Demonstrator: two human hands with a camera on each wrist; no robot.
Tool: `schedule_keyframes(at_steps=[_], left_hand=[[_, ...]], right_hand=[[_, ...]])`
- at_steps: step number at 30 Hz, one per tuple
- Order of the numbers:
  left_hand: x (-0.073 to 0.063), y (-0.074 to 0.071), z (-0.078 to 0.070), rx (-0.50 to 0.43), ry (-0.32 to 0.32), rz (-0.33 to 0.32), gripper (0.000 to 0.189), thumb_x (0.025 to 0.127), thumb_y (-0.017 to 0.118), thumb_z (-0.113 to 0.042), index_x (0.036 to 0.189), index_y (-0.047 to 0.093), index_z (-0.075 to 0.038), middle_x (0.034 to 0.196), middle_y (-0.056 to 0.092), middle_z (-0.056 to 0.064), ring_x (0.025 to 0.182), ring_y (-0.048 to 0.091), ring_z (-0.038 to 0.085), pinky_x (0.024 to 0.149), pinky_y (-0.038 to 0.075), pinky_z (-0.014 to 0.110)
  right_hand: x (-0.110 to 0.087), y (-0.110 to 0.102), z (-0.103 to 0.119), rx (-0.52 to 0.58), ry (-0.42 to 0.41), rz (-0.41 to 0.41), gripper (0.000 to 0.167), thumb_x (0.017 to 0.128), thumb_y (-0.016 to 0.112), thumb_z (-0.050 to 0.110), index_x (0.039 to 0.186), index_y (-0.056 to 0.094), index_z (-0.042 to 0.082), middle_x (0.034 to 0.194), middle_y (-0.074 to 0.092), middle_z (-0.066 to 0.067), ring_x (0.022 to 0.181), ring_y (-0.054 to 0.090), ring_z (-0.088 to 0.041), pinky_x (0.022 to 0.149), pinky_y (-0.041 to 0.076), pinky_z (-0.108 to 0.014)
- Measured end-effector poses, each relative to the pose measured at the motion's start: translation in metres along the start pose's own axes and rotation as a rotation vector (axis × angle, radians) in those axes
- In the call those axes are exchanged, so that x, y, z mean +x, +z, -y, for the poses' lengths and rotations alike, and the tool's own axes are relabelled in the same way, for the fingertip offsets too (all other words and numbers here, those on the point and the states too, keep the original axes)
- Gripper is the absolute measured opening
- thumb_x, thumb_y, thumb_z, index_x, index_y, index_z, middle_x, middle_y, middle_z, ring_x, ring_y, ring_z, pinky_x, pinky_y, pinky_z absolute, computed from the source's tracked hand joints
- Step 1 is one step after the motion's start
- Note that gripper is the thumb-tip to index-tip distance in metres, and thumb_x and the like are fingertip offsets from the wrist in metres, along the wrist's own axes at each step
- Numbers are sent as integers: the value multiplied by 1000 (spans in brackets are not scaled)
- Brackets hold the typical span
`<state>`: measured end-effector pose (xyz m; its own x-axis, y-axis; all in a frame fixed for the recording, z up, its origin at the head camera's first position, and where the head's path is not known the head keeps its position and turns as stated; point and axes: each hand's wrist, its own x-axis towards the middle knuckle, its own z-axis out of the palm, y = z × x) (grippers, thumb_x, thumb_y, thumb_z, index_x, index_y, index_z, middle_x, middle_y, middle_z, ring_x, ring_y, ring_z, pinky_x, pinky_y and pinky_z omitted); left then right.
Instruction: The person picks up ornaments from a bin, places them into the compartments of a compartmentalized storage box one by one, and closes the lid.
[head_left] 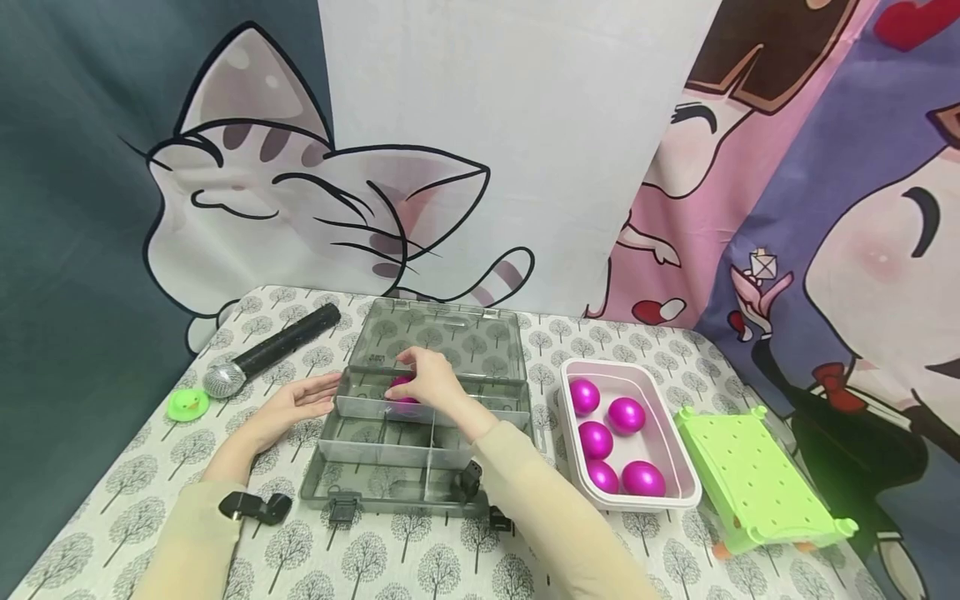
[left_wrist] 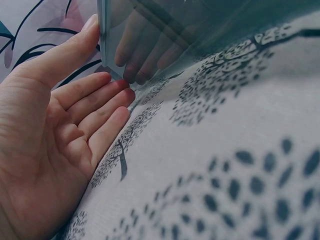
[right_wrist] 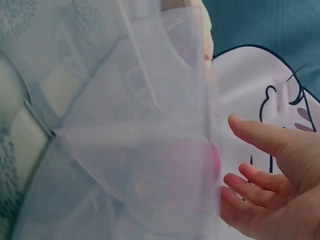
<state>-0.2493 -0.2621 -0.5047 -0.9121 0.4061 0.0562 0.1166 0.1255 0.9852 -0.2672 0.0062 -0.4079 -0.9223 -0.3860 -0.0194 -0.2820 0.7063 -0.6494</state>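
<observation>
A grey transparent divided box point(head_left: 375, 454) lies on the table with its lid point(head_left: 465, 333) folded back. Inside its back row is a magenta ball point(head_left: 403, 382), partly covered by my right hand point(head_left: 431, 385). In the right wrist view that hand point(right_wrist: 265, 175) has thumb and fingers spread apart beside the box wall, and the ball point(right_wrist: 215, 160) shows mostly through the cloudy plastic. My left hand point(head_left: 296, 404) is at the box's left side. Its fingers point(left_wrist: 102, 102) extend to the wall near the bottom, thumb higher against the edge.
Right of the box stands a white bin point(head_left: 566, 417) with several magenta balls point(head_left: 626, 415). Beyond it is a light green toy table point(head_left: 765, 475). A black microphone point(head_left: 288, 340) and a green rubber duck point(head_left: 187, 405) lie at the left. A patterned cloth point(head_left: 367, 558) covers the table.
</observation>
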Motion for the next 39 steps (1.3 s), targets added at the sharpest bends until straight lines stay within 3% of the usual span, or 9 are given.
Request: schedule_keyframes(at_steps=[8, 15, 19, 23, 33, 39], left_hand=[[-2, 0, 0, 9, 6, 0, 65, 94, 60, -6, 145, 26, 15, 149, 27, 37, 113, 50, -15, 97, 40, 7], [-4, 1, -1, 11, -5, -9, 65, 94, 61, -7, 145, 27, 15, 150, 27, 37, 112, 49, -16, 96, 40, 7], [-4, 1, 0, 11, -7, -8, 65, 94, 60, -7, 145, 27, 15, 150, 27, 36, 112, 49, -16, 97, 40, 7], [-3, 2, 1, 3, -3, -3, 65, 94, 60, -7, 145, 26, 15, 150, 26, 36, 112, 49, -16, 97, 41, 8], [-3, 1, 0, 5, -7, -6, 65, 94, 60, -7, 145, 26, 15, 150, 27, 36, 112, 50, -15, 96, 41, 8], [-2, 0, -1, 15, 0, -2, 64, 95, 60, -7, 146, 27, 14, 151, 27, 34, 113, 49, -15, 97, 41, 8]], right_hand=[[-4, -46, 3, 31, -20, -124, 50, 78, 82, 21, 122, 63, 7, 123, 68, -9, 112, 63, -25, 97, 53, -38], [-19, -108, 0, 91, -153, -247, 44, 80, 80, 16, 119, 64, 5, 120, 69, -11, 110, 64, -26, 98, 53, -35], [-30, -139, -12, 112, -241, -300, 42, 81, 79, 12, 118, 63, 1, 118, 69, -15, 108, 65, -26, 98, 54, -34], [-42, -164, -36, 82, -271, -340, 40, 81, 78, 11, 116, 64, -1, 117, 69, -16, 107, 65, -28, 96, 55, -37], [-60, -191, -115, 11, -250, -187, 34, 81, 77, 7, 111, 65, -4, 108, 69, -21, 101, 65, -36, 91, 56, -45], [-75, -200, -150, -52, -202, -66, 33, 80, 78, 10, 109, 66, 0, 108, 69, -19, 103, 64, -36, 94, 54, -50]])
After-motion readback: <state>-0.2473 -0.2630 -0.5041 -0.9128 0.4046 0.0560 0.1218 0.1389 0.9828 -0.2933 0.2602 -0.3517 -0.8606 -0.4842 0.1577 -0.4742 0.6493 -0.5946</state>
